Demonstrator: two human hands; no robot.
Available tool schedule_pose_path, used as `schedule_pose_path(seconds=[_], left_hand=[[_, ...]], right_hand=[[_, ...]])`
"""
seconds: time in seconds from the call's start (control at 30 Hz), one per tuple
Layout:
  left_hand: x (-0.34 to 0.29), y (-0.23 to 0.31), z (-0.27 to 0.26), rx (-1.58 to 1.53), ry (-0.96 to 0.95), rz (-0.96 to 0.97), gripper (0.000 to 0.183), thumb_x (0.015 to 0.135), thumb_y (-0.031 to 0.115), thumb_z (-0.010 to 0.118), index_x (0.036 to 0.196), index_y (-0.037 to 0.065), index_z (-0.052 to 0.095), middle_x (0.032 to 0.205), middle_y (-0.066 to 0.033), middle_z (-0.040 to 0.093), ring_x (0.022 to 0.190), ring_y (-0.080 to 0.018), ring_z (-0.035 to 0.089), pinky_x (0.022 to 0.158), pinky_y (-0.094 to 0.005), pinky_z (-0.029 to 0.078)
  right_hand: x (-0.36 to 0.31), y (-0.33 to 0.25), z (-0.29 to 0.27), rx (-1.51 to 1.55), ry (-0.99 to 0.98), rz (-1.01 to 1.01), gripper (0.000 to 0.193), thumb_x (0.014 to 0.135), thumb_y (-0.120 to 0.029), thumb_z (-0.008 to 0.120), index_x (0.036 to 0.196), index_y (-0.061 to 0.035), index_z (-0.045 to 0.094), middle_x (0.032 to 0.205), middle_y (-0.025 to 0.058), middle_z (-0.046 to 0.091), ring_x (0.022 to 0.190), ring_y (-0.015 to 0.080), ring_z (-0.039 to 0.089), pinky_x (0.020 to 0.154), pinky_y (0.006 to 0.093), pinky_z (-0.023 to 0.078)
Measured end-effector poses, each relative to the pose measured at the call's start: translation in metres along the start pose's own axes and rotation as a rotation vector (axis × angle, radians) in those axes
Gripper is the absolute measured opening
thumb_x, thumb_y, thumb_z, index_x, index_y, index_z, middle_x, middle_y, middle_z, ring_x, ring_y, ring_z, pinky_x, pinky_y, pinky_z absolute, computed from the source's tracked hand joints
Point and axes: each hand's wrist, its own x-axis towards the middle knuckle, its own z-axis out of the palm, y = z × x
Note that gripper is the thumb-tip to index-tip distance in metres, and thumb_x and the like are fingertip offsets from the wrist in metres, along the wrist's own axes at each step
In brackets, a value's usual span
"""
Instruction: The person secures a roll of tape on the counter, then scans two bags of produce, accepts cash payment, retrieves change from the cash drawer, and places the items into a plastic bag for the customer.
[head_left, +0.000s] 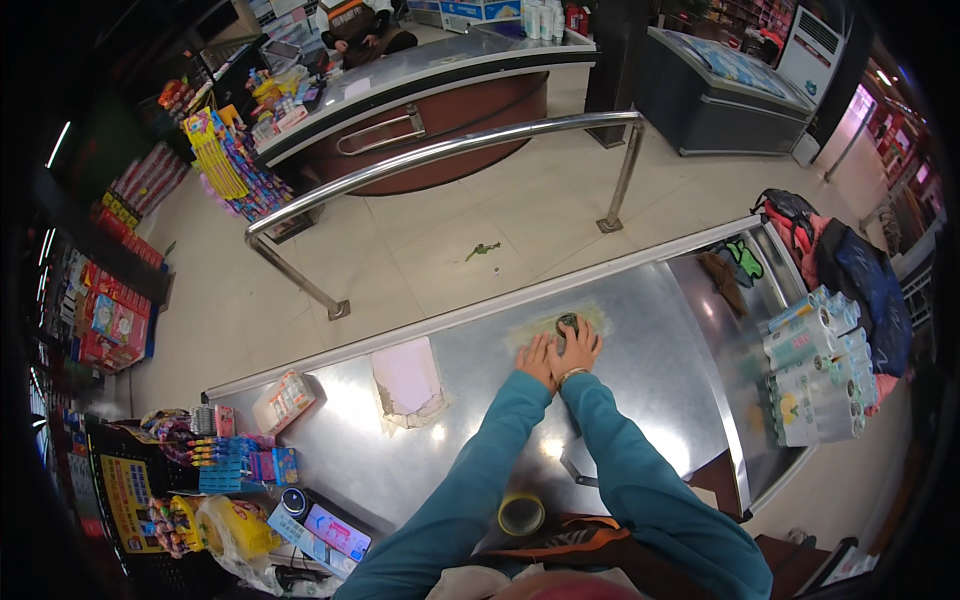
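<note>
My two hands are together on the metal checkout counter [640, 350], arms stretched forward in teal sleeves. My right hand [577, 350] presses on a small dark round pad [568, 322], with its fingers around the pad's near side. What the pad is made of is too small to tell. Against the right hand lies my left hand [537, 361], its fingers stretched out and flat on the counter. A yellowish smeared patch [520, 332] surrounds the pad. To the left, a pale torn paper sheet [408, 375] sticks to the surface.
A roll of tape [521, 514] lies close to my body, beside a dark flat strip [577, 470]. Leftward are a white pack [284, 401], a candy rack [240, 460] and a lit-screen device [335, 530]. Paper roll packs [815, 370] stand right. Beyond runs a metal rail [450, 145].
</note>
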Motion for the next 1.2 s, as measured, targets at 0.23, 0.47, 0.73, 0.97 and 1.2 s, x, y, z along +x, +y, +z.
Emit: schedule_pose_path(seconds=[0.23, 0.47, 0.73, 0.97, 1.2], left_hand=[[0.0, 0.005, -0.007, -0.019, -0.039, -0.015, 0.065, 0.087, 0.038, 0.048, 0.143, 0.012, 0.027, 0.151, -0.0108, 0.022, 0.14, -0.0261, 0.018, 0.11, -0.0501, 0.014], [0.001, 0.007, -0.011, 0.096, -0.121, -0.03, 0.065, 0.088, 0.037, 0.046, 0.144, 0.01, 0.025, 0.151, -0.0113, 0.02, 0.141, -0.0256, 0.015, 0.111, -0.049, 0.013], [-0.002, 0.007, -0.02, 0.207, -0.227, -0.001, 0.059, 0.094, 0.033, 0.035, 0.146, 0.009, 0.019, 0.154, -0.0086, 0.014, 0.142, -0.0253, 0.01, 0.113, -0.0468, 0.011], [-0.132, 0.018, -0.075, 0.126, -0.312, 0.079, 0.058, 0.093, 0.037, 0.043, 0.14, 0.004, 0.033, 0.141, -0.016, 0.039, 0.135, -0.0379, 0.025, 0.108, -0.0508, 0.021], [-0.277, 0.073, -0.086, -0.284, -0.005, -0.06, 0.06, 0.089, 0.038, 0.05, 0.138, 0.007, 0.037, 0.135, -0.0186, 0.045, 0.132, -0.0407, 0.03, 0.107, -0.0487, 0.023]], right_hand=[[0.001, 0.0, -0.003, -0.074, -0.08, -0.024, 0.052, 0.084, -0.038, 0.048, 0.134, -0.0213, 0.047, 0.151, 0.0087, 0.024, 0.139, 0.03, 0.019, 0.109, 0.0567, 0.006], [0.006, 0.001, -0.002, -0.053, -0.117, 0.0, 0.05, 0.085, -0.038, 0.047, 0.132, -0.0187, 0.048, 0.15, 0.008, 0.026, 0.139, 0.0304, 0.017, 0.109, 0.058, 0.005], [0.001, 0.003, 0.003, -0.159, -0.069, -0.078, 0.055, 0.089, -0.041, 0.042, 0.14, -0.0209, 0.038, 0.151, 0.004, 0.026, 0.14, 0.0312, 0.015, 0.109, 0.0577, 0.005], [-0.004, 0.006, -0.035, -0.003, -0.454, -0.226, 0.053, 0.091, -0.037, 0.045, 0.138, -0.0159, 0.04, 0.142, 0.0074, 0.04, 0.134, 0.0305, 0.031, 0.108, 0.0516, 0.019], [-0.152, 0.017, -0.104, 0.142, -0.354, -0.64, 0.055, 0.087, -0.029, 0.054, 0.136, -0.0077, 0.041, 0.139, 0.018, 0.041, 0.129, 0.0344, 0.037, 0.104, 0.0491, 0.028]])
